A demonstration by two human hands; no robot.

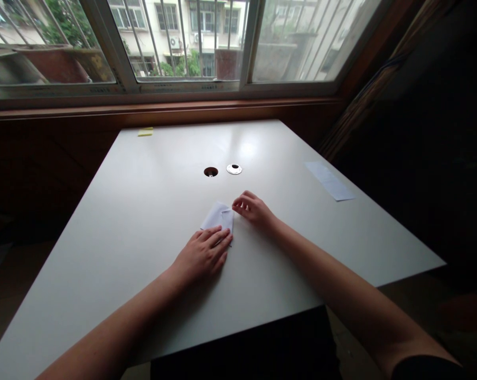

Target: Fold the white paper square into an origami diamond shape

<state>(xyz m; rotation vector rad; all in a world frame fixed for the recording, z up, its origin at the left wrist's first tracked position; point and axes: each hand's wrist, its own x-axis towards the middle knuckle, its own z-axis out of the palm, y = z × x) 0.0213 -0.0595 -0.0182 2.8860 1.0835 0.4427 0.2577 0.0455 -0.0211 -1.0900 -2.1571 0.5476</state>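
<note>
A small folded piece of white paper [216, 215] lies on the table in front of me, with creased flaps on its upper side. My left hand [206, 248] rests flat over its lower part, fingers stretched out and pressing it to the tabletop. At the paper's right corner, the thumb and fingertips of my right hand [252, 207] are drawn together in a pinch on the edge. The near end of the paper is hidden under my left fingers.
The white table [143, 211] has a round hole [211, 172] and a metal ring cover [234, 169] beyond the paper. A flat white sheet [329, 181] lies near the right edge, and yellow sticky notes [145, 132] at the far left. A barred window [183, 42] stands behind.
</note>
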